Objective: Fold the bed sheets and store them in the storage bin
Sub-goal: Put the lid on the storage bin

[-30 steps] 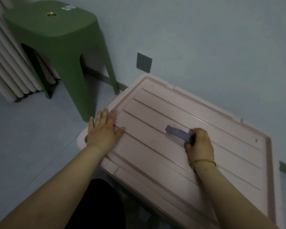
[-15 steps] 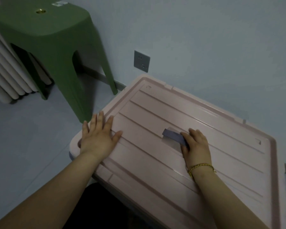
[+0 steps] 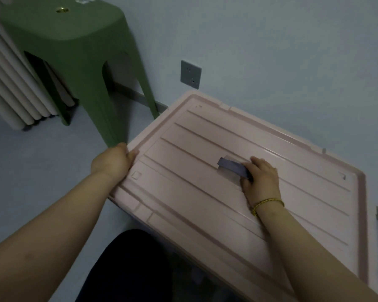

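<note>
Right hand [image 3: 261,179] lies on top of the pink lid [image 3: 205,192], near its middle, fingers curled shut around a dark handle [image 3: 232,168] that juts out leftward from the fist. Yellow bracelet [image 3: 267,203] on that wrist. Left hand [image 3: 114,163] clamps the lid's left edge, thumb on top, fingers wrapped under out of sight. Lid spans between both hands and runs far beyond the right one. Bin under the lid mostly hidden; no sheets visible. Past the left hand: green stool [image 3: 74,51], then white radiator [image 3: 11,88] at far left. Beyond the lid, a grey socket [image 3: 190,74] on the wall.
</note>
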`<state>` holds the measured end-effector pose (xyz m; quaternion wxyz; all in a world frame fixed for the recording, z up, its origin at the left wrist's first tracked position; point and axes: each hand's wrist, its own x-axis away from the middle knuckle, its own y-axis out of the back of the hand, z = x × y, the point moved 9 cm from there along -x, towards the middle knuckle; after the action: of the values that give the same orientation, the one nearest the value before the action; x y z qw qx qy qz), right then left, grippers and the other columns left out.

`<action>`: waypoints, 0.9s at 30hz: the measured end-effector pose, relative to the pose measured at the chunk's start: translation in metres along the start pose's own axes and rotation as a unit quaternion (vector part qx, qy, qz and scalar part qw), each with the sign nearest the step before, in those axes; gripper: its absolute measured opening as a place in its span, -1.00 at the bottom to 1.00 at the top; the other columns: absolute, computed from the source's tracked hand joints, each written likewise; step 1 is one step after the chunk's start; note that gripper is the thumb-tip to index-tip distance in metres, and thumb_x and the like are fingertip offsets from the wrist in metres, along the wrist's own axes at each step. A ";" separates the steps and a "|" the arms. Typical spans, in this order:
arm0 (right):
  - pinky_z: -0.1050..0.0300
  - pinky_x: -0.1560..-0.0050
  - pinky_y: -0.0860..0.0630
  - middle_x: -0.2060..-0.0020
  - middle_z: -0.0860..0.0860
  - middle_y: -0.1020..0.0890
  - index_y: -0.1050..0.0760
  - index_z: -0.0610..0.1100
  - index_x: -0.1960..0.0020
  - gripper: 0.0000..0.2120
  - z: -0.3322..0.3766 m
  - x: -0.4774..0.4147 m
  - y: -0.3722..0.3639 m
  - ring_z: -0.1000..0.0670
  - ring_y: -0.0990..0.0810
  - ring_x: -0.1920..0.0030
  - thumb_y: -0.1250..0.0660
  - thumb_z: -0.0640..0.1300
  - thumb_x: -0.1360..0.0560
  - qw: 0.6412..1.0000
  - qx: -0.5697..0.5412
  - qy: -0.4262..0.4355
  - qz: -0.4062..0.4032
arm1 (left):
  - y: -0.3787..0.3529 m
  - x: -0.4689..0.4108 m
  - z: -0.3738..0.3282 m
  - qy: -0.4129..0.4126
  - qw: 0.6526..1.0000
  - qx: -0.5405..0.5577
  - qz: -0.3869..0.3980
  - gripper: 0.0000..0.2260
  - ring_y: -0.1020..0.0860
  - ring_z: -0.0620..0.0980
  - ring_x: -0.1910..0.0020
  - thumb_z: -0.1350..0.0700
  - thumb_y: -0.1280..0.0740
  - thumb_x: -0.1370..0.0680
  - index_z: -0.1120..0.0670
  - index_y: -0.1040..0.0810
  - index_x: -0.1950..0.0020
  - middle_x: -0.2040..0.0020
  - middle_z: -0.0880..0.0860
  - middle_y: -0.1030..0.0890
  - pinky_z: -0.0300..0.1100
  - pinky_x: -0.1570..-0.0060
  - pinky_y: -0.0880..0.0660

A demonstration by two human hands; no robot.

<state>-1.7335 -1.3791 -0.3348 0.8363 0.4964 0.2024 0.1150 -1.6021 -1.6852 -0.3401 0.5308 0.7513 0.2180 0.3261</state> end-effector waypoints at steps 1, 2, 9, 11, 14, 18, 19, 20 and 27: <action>-0.47 -0.11 -0.35 -0.04 -0.36 -0.58 -0.61 -0.35 0.03 -0.68 0.002 0.005 -0.001 -0.44 -0.52 -0.07 -0.42 -0.44 -0.22 1.000 0.003 0.010 -0.003 | 0.001 0.003 0.002 -0.003 1.000 -0.002 -0.013 -0.61 -0.48 0.20 -0.12 -0.09 -0.06 -0.62 0.19 -0.41 -0.21 -0.16 0.25 -0.52 -0.08 0.05 -0.37; -0.51 -0.03 -0.36 0.00 -0.36 -0.60 -0.62 -0.35 0.06 -0.67 0.005 0.009 -0.004 -0.45 -0.55 -0.02 -0.45 -0.46 -0.18 1.000 0.008 0.025 -0.005 | 0.001 0.006 0.005 -0.003 1.000 -0.006 -0.026 -0.62 -0.49 0.20 -0.11 -0.08 -0.06 -0.62 0.18 -0.42 -0.21 -0.14 0.25 -0.53 -0.09 0.08 -0.36; -0.48 0.17 -0.39 0.10 -0.28 -0.65 -0.62 -0.29 0.17 -0.75 0.006 0.016 -0.015 -0.38 -0.62 0.12 -0.32 -0.27 -0.17 0.994 0.103 0.023 -0.001 | -0.016 0.002 0.007 -0.022 0.998 -0.024 -0.055 -0.63 -0.51 0.21 -0.06 -0.06 -0.02 -0.63 0.20 -0.38 -0.19 -0.11 0.26 -0.54 -0.11 0.16 -0.30; -0.48 0.16 -0.38 0.10 -0.26 -0.66 -0.63 -0.27 0.17 -0.68 0.006 0.016 -0.022 -0.37 -0.62 0.12 -0.32 -0.23 -0.10 0.994 0.110 0.011 0.023 | -0.018 -0.002 0.008 -0.020 0.998 -0.029 -0.046 -0.61 -0.49 0.20 -0.12 -0.06 -0.01 -0.63 0.19 -0.37 -0.27 -0.18 0.26 -0.51 -0.09 0.11 -0.33; -0.47 0.00 -0.33 0.02 -0.25 -0.64 -0.62 -0.29 0.07 -0.59 0.008 0.017 -0.022 -0.36 -0.59 0.01 -0.31 -0.22 -0.11 0.994 0.102 0.016 0.021 | -0.010 0.002 -0.002 -0.049 0.996 -0.030 -0.071 -0.55 -0.31 0.17 -0.37 -0.05 -0.03 -0.63 0.12 -0.21 -0.47 -0.43 0.19 -0.30 -0.05 -0.26 -0.24; -0.14 -0.44 0.07 -0.38 -0.14 -0.35 -0.34 -0.18 -0.38 -0.31 0.000 0.020 -0.013 -0.16 -0.24 -0.42 -0.01 0.01 -0.29 0.995 0.027 -0.060 0.069 | -0.012 0.030 -0.073 -0.175 0.978 -0.013 -0.110 -0.51 -0.08 0.08 -0.49 -0.04 -0.05 -0.62 0.07 -0.07 -0.52 -0.53 0.12 -0.07 -0.10 -0.42 0.07; -0.07 -0.45 0.13 -0.42 -0.11 -0.28 -0.26 -0.15 -0.43 -0.28 -0.001 0.021 -0.010 -0.11 -0.18 -0.45 0.01 0.02 -0.28 0.994 0.029 -0.063 0.082 | -0.021 0.040 -0.100 -0.219 0.971 -0.017 -0.094 -0.49 -0.06 0.06 -0.50 -0.06 -0.03 -0.62 0.07 -0.05 -0.53 -0.53 0.11 -0.05 -0.10 -0.43 0.09; -0.05 -0.45 0.14 -0.44 -0.11 -0.25 -0.23 -0.15 -0.44 -0.27 -0.003 0.026 -0.005 -0.09 -0.18 -0.46 0.00 0.03 -0.28 0.993 0.035 -0.066 0.093 | -0.029 0.054 -0.130 -0.269 0.959 -0.018 -0.086 -0.47 -0.14 0.10 -0.48 -0.10 -0.01 -0.59 0.10 -0.11 -0.51 -0.52 0.16 -0.11 -0.04 -0.44 0.02; -0.06 -0.43 0.01 -0.40 -0.16 -0.32 -0.35 -0.17 -0.37 -0.52 -0.082 0.089 0.062 -0.17 -0.25 -0.42 -0.22 -0.07 -0.48 0.974 0.028 -0.225 -0.019 | -0.102 0.145 -0.267 -0.525 0.849 -0.037 -0.041 -0.46 -0.58 0.22 -0.11 -0.15 -0.09 -0.42 0.13 -0.51 -0.24 -0.18 0.22 -0.58 0.00 -0.18 -0.19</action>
<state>-1.6911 -1.2505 -0.3355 0.8482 0.5289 0.0214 -0.0209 -1.6926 -1.3778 -0.3391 0.6066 0.7804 -0.0750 -0.1315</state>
